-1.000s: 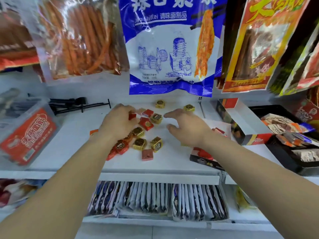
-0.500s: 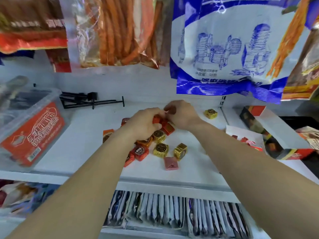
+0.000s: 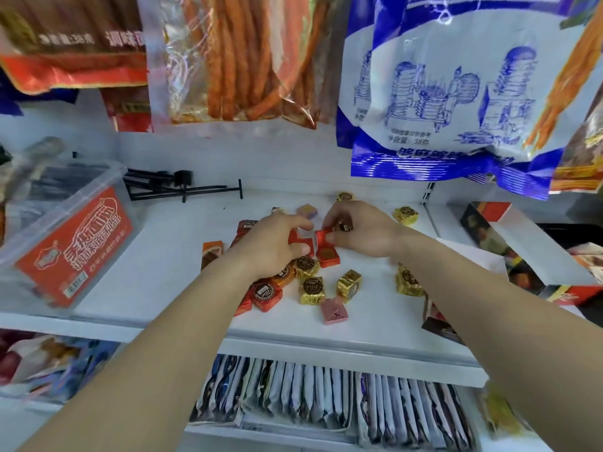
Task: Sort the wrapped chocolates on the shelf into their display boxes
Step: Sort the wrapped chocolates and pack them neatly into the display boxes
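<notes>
White shop shelf [image 3: 156,288] under hanging snack bags [image 3: 434,93], both hands' fingers [image 3: 329,237] pinched on red chocolates [image 3: 321,239].

The left hand [image 3: 274,246] covers several chocolates beneath it. The right forearm hides most of a dark box [image 3: 439,324]. The plastic tub [image 3: 62,236] at left is blurred.

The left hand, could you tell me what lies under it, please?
Under the left hand, red-wrapped chocolates show between its fingers, and an orange one peeks out beneath the wrist. Anything beneath the palm is covered.
</notes>
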A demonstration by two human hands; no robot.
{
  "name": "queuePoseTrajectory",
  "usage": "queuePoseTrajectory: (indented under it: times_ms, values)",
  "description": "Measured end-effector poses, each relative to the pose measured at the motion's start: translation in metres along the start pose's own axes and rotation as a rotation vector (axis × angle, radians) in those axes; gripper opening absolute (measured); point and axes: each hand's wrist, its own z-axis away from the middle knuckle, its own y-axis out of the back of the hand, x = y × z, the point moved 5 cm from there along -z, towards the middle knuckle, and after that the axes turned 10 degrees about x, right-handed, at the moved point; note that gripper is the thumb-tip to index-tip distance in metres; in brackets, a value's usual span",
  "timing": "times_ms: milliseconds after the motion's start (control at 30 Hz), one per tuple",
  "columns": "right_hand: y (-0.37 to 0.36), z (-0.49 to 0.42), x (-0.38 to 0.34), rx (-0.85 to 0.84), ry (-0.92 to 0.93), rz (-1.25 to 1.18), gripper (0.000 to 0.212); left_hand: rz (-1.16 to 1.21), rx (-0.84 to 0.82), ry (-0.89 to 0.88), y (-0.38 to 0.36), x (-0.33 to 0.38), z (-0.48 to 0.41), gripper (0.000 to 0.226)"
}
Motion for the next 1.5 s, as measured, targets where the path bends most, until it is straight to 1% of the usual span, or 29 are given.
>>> queuePoseTrajectory:
  times_ms: [67,133,167,200,267,333,433,500,567,633,800,933,1100,1200,1300,1500]
  values:
    - [0.009,0.008,-0.002,0.104,-0.002,-0.011,0.017,-0.021,-0.009,0.012,0.001,0.002,0.002,0.044]
    - [0.022,0.019,-0.007,0.226,0.034,0.045,0.021,-0.037,-0.012,0.021,0.002,0.003,0.002,0.041]
    - [0.025,0.025,-0.011,0.24,0.06,0.064,0.022,-0.04,-0.01,0.021,0.003,0.004,0.002,0.038]
    - [0.025,0.03,-0.014,0.208,0.078,0.049,0.022,-0.038,-0.001,0.019,0.004,0.006,0.002,0.034]
    - [0.015,0.039,-0.018,0.053,0.067,-0.012,0.018,-0.021,0.038,0.02,0.006,0.008,0.003,0.027]
    - [0.006,0.04,-0.019,-0.017,0.066,0.034,0.021,-0.002,0.077,0.023,0.008,0.01,0.005,0.023]
    - [0.002,0.038,-0.023,-0.045,0.107,0.204,0.035,0.06,0.147,0.044,0.014,0.01,0.009,0.02]
    - [0.0,0.038,-0.023,-0.066,0.129,0.27,0.042,0.094,0.213,0.073,0.022,0.01,0.015,0.02]
    - [-0.001,0.04,-0.022,-0.064,0.129,0.252,0.042,0.09,0.267,0.087,0.028,0.01,0.025,0.021]
    - [-0.001,0.04,-0.021,-0.073,0.113,0.233,0.039,0.072,0.286,0.092,0.03,0.011,0.038,0.023]
    - [0.0,0.037,-0.025,-0.128,0.109,0.312,0.036,0.108,0.325,0.148,0.035,0.008,0.061,0.024]
    - [0.001,0.037,-0.027,-0.112,0.114,0.319,0.031,0.145,0.341,0.179,0.037,0.013,0.068,0.024]
    - [0.002,0.039,-0.03,-0.13,0.105,0.311,0.037,0.196,0.365,0.191,0.037,0.024,0.071,0.022]
    - [0.002,0.038,-0.03,-0.118,0.114,0.286,0.034,0.225,0.389,0.193,0.035,0.026,0.073,0.022]
    - [0.001,0.038,-0.03,-0.103,0.116,0.245,0.031,0.242,0.375,0.184,0.028,0.022,0.073,0.021]
    - [0.012,0.04,-0.024,-0.02,0.031,-0.026,0.013,0.298,0.358,0.212,0.021,0.019,0.07,0.016]
